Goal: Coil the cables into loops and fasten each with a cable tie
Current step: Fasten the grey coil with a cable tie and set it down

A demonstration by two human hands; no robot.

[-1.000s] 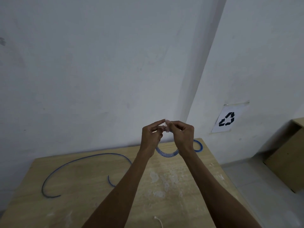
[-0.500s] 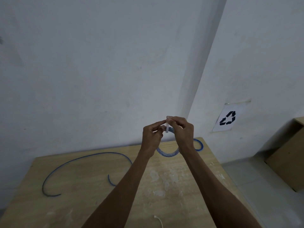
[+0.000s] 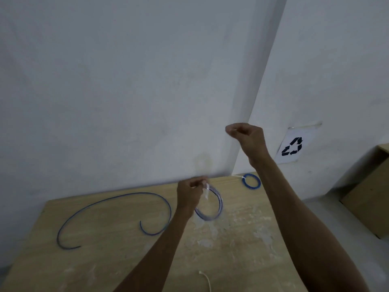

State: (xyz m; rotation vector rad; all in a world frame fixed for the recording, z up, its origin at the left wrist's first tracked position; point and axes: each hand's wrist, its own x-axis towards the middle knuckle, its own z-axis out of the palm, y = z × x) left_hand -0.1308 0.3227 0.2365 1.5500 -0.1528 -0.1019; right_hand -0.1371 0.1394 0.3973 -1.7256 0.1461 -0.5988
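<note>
Tightening: step in hand, I judged, was the tie (image 3: pixel 205 191) being cinched round the coil (image 3: pixel 220 204), centre frame, above the table (image 3: pixel 105 260).
Left hand (image 3: pixel 188 193): gripped coil at the tie.
Right hand (image 3: pixel 246 134): clenched, raised right of centre; could not tell if it held the tie's tail.
Done: tied coil (image 3: pixel 243 181), table's far right.
Waiting: loose cable (image 3: pixel 134 194), left.
Next: probably snug tie, set coil down, start loose cable.

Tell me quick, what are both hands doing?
Left hand: grips the coiled blue cable loop.
Right hand: fingers curled, contents cannot be told.
</note>
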